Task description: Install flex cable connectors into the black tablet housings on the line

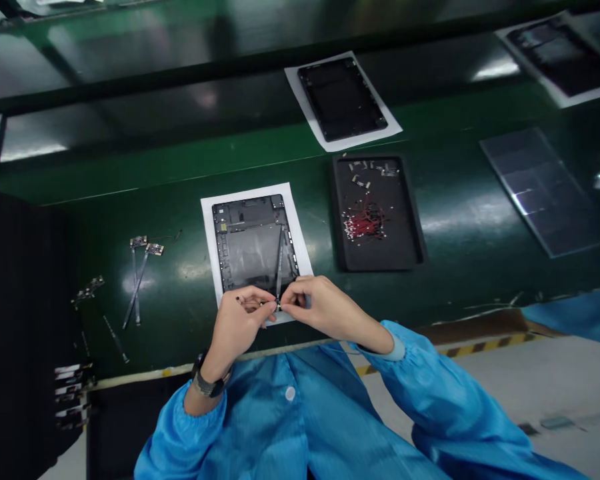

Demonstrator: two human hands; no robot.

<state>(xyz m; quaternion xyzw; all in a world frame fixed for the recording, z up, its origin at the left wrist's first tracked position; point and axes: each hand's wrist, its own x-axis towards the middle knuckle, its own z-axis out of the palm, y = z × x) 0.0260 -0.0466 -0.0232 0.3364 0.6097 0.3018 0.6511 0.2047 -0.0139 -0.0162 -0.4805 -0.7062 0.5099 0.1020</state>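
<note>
A black tablet housing (250,243) lies on a white sheet (209,233) on the green table. A grey flat cable (280,260) runs down its right side to a small part (278,305) at the lower edge. My left hand (243,317) pinches at this small part from the left, its fingers closed. From the right, my right hand (323,307) pinches the same part with thumb and forefinger. Fingertips of both hands nearly meet and partly cover the part.
A black tray (373,257) with red wires and small boards stands to the right. Another housing (343,100) lies behind. Loose boards with cables (139,280) are at the left, near a black box (20,300). A clear sheet (545,190) lies far right.
</note>
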